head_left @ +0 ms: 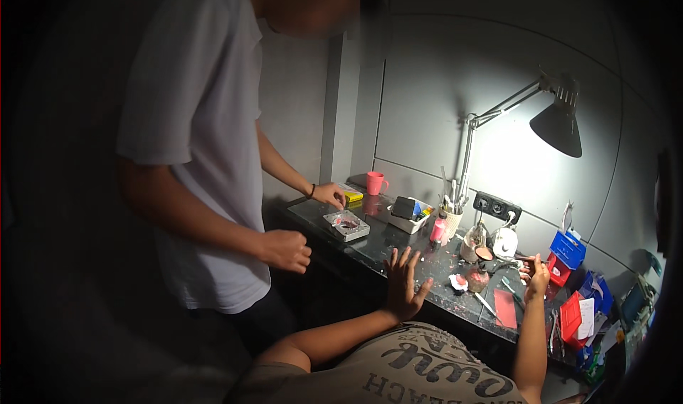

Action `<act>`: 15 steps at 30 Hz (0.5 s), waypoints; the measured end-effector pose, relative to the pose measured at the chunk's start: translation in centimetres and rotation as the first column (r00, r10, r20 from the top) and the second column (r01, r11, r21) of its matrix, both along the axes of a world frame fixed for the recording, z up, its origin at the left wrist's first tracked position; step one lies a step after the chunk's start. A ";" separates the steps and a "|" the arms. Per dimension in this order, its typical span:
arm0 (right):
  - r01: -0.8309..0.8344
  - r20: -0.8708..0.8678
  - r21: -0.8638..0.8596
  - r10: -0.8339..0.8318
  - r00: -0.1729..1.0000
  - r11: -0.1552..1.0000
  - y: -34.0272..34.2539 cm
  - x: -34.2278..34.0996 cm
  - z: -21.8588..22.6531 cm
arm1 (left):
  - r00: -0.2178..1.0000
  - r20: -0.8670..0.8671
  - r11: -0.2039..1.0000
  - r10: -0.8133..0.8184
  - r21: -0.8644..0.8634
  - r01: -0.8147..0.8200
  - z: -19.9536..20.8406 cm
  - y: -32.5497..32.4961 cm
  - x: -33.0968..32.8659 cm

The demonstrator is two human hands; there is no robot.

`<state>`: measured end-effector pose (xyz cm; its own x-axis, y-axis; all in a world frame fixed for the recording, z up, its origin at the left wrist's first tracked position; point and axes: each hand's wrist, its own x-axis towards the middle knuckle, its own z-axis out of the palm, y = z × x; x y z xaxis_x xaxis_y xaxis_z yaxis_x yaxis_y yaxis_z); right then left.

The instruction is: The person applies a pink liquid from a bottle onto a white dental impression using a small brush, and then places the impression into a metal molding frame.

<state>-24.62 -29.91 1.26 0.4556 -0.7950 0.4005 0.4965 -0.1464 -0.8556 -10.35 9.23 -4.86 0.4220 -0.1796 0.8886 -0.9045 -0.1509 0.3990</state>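
Observation:
My left hand (407,290) is raised in front of the desk edge, palm up off the surface, fingers spread and holding nothing. My right hand (536,279) is above the right part of the desk, its fingers pinched round a slim dark-handled tool (525,258). The tool points left; its working end is hard to make out. Left of it are a round tan disc (484,253) and a pinkish lump (478,281). A white and pink piece (459,282) lies beside the lump. Below my right hand are a pink-red flat sheet (505,308) and a thin knife-like tool (487,305).
A co-worker in a white shirt (213,119) stands at left, one hand (330,195) near a square metal ashtray (346,225). Behind are a pink mug (376,183), a white basket (409,224), a pink bottle (437,229) and a lamp (558,126). Red and blue boxes (568,249) line the right.

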 end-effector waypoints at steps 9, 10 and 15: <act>0.181 -0.521 -0.165 -0.242 0.819 0.969 -2.7 0.9 -2.2 | 0.954 -0.163 0.960 0.250 -0.085 -0.266 -6.4 3.0 5.0; 0.173 -0.527 -0.184 -0.245 0.814 0.968 -2.8 1.1 -2.1 | 0.952 -0.189 0.959 0.243 -0.099 -0.264 -8.0 3.4 5.4; 0.059 -0.595 -0.246 -0.199 0.779 0.967 -1.4 -1.5 -3.2 | 0.864 -0.311 0.904 0.395 -0.035 -0.426 -14.1 9.9 6.0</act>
<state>-26.09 -31.29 -1.91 0.5583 -0.7969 0.2308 -0.1564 -0.3743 -0.9140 -4.35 19.16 -18.95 0.6787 0.1491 0.7191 -0.6110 -0.4287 0.6655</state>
